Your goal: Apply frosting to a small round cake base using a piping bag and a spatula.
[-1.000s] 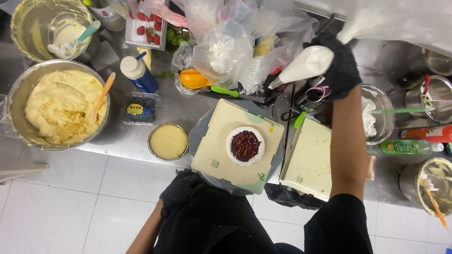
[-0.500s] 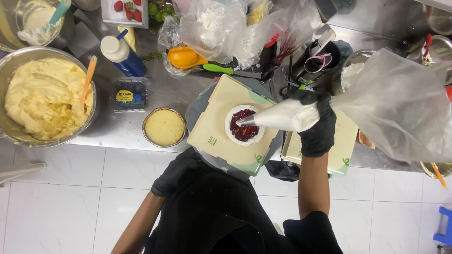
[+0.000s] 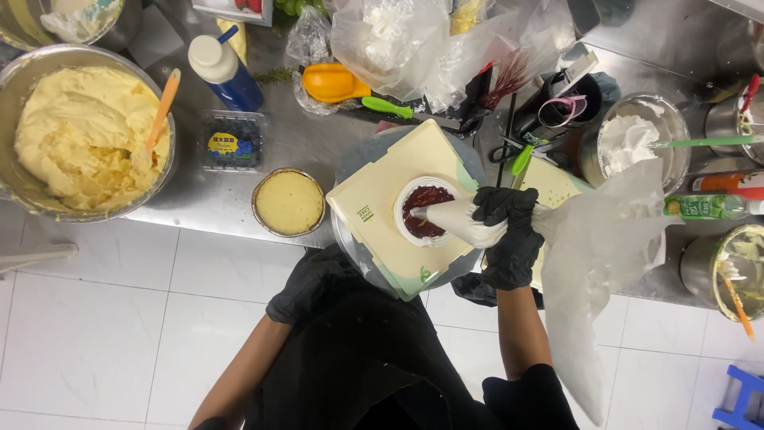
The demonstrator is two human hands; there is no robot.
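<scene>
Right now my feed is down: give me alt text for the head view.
A black-gloved right hand holds a piping bag, its tip over a small red-filled tart on a cream board. The left hand, also gloved, sits low by the body. A bowl of yellow cream stands left.

Black gloves (image 3: 509,239), black apron, short black sleeves.

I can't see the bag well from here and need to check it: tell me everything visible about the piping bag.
The piping bag is clear soft plastic, its narrow front packed with white cream into a smooth cone. The right hand, in a black glove, grips it just behind the filled part. The bag lies nearly level, tip pointing left over the small tart with dark red filling; whether the tip touches it cannot be told. Behind the grip, the loose, mostly empty end billows out crumpled and hangs down past the counter edge.
</scene>
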